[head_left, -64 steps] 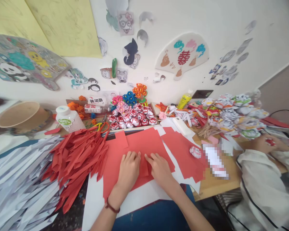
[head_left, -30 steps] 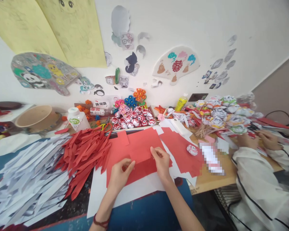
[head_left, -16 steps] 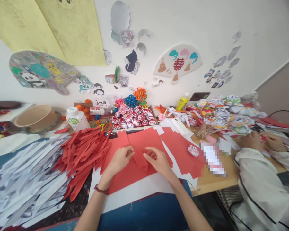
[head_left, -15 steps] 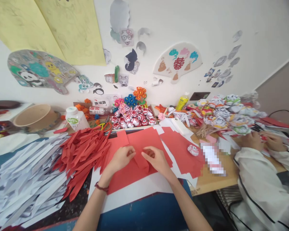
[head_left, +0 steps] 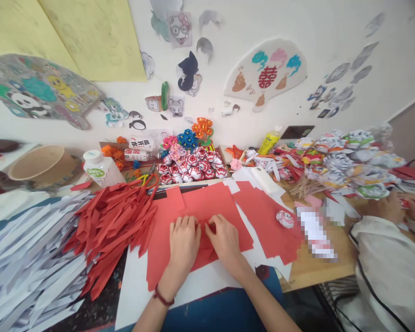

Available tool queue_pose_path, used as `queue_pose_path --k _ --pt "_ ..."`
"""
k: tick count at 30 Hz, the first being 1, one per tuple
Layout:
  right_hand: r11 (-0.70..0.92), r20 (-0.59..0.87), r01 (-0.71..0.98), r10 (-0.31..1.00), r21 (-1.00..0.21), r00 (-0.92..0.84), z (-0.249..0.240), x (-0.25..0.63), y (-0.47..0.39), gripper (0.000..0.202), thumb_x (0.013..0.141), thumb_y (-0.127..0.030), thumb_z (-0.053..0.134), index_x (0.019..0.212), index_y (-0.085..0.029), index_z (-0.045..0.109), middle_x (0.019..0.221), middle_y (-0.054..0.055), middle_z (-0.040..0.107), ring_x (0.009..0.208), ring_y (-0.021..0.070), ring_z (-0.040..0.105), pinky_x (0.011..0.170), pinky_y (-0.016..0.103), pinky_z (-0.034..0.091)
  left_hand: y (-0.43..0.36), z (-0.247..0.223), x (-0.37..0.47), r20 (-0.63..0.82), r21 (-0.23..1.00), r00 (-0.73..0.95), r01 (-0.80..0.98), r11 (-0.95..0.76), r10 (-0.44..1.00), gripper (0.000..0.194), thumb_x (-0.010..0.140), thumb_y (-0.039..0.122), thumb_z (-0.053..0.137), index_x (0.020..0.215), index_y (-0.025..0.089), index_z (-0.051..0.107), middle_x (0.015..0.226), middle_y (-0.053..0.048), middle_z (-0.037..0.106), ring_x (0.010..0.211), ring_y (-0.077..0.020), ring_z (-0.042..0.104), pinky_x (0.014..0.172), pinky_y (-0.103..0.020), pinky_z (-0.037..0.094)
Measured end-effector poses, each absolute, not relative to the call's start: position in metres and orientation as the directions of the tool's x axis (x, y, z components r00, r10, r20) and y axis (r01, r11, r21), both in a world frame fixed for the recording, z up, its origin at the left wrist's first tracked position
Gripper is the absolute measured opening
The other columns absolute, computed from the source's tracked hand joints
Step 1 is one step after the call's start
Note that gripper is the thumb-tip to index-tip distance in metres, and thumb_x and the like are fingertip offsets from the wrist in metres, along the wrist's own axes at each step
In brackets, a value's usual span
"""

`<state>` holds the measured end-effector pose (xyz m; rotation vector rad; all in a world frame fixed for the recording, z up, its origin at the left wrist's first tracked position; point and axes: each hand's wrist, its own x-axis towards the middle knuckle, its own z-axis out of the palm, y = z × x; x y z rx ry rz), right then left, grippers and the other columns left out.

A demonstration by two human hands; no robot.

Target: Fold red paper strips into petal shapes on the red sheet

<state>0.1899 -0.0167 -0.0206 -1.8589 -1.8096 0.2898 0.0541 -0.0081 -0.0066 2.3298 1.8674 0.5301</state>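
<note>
My left hand (head_left: 184, 240) and my right hand (head_left: 224, 240) are close together above a stack of red paper sheets (head_left: 162, 258). The fingers of both are bent and pinched on a red paper strip (head_left: 205, 252). It is hard to tell from the red sheets below, and my fingers hide part of it. A small red paper piece (head_left: 174, 198) lies on the sheets behind my left hand. Left of the sheets is a pile of folded red paper strips (head_left: 107, 226), and beyond it a pile of folded white paper strips (head_left: 38, 263).
Red-and-white paper flowers (head_left: 193, 168) fill a box at the back. A white bottle (head_left: 102, 169), scissors (head_left: 148, 174) and a yellow bottle (head_left: 269, 140) stand or lie near the wall. More red sheets (head_left: 263, 221) carry one paper flower (head_left: 284, 219). At right, another person's hands (head_left: 383, 207) work.
My left hand has turned over, its back now facing up, and moved closer to my right hand. The strip between them is more covered by fingers. The view has shifted slightly.
</note>
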Motion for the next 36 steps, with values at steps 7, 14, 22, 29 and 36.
queue_pose_path --k 7,14,22,29,36 --pt "0.171 0.297 0.926 0.952 -0.335 -0.069 -0.026 0.194 -0.022 0.027 0.099 -0.018 0.043 0.1 -0.02 0.07 0.087 0.007 0.068 0.074 0.0171 0.064 0.063 0.027 0.042 -0.014 -0.015 0.048 0.276 0.213 0.302 0.907 -0.365 0.912 0.029 0.096 0.018 0.041 0.102 0.023 0.069 0.091 -0.008 0.067 0.083 -0.0229 0.052 0.072 -0.037 0.033" --pt "0.256 0.261 0.956 0.942 -0.143 -0.212 -0.032 0.203 -0.02 0.034 0.097 -0.008 0.042 0.113 -0.02 0.069 0.096 0.007 0.069 0.076 0.0175 0.063 0.063 0.028 0.045 -0.016 -0.023 0.05 0.317 0.157 0.333 0.905 -0.395 0.888 0.033 0.095 0.014 0.04 0.112 0.02 0.068 0.093 -0.01 0.067 0.085 -0.0229 0.051 0.072 -0.037 0.034" --pt "0.264 0.262 0.946 0.942 -0.189 -0.211 -0.037 0.204 -0.021 0.038 0.094 -0.004 0.046 0.122 -0.021 0.064 0.095 0.008 0.067 0.077 0.0183 0.062 0.066 0.029 0.046 -0.015 -0.021 0.055 0.293 0.27 0.226 0.913 -0.307 0.929 0.03 0.096 0.021 0.043 0.109 0.025 0.07 0.097 -0.008 0.067 0.086 -0.0224 0.052 0.072 -0.038 0.034" --pt "0.321 0.268 0.943 0.919 -0.087 -0.289 -0.037 0.205 -0.024 0.04 0.095 -0.005 0.041 0.126 -0.02 0.062 0.095 0.007 0.067 0.077 0.0186 0.061 0.068 0.03 0.047 -0.021 -0.026 0.049 0.271 0.412 0.156 0.873 -0.261 0.95 0.028 0.095 0.027 0.048 0.112 0.027 0.07 0.098 -0.007 0.065 0.085 -0.0219 0.052 0.071 -0.035 0.036" --pt "0.352 0.291 0.925 0.908 -0.143 -0.3 -0.032 0.211 -0.024 0.035 0.099 -0.011 0.041 0.123 -0.021 0.065 0.096 0.007 0.067 0.079 0.0171 0.06 0.07 0.03 0.046 -0.024 -0.027 0.05 0.291 0.316 0.228 0.893 -0.319 0.929 0.032 0.095 0.021 0.047 0.117 0.031 0.069 0.096 -0.007 0.065 0.082 -0.0209 0.049 0.069 -0.034 0.032"
